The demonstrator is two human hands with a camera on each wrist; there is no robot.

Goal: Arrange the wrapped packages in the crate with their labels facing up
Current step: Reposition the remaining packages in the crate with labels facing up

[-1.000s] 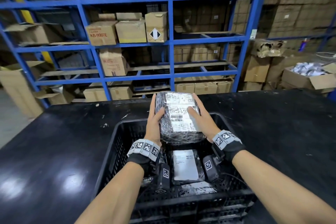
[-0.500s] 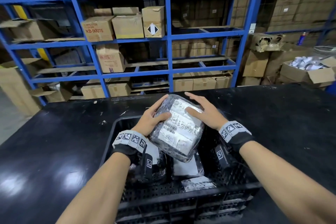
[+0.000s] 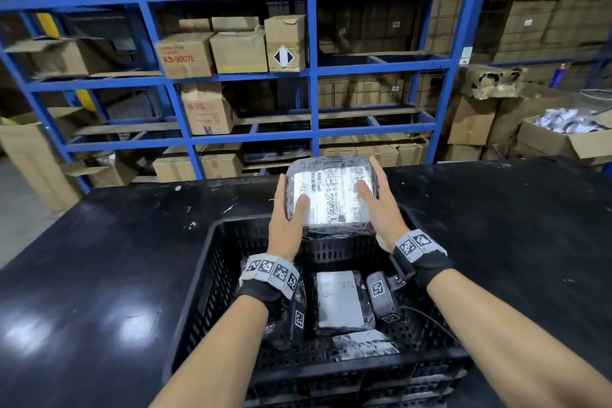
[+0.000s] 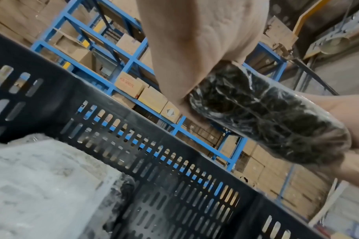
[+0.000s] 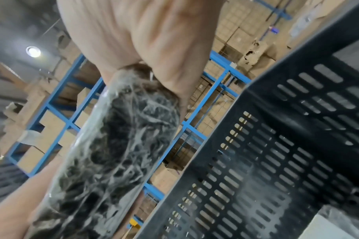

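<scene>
L hand (image 3: pixel 284 225): fingers clamp left edge of wrapped pkg (image 3: pixel 331 197), thumb on label. Pkg held between both sets of fingers, label up, above far wall of crate (image 3: pixel 205 281). R hand (image 3: pixel 381 212): fingers clamp right edge, thumb on label.

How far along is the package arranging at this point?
Done: two packages lie label-up in the crate. In hand: the left hand and right hand hold a wrapped package, label up, above the far rim. Left: setting it down; others partly hidden.
</scene>
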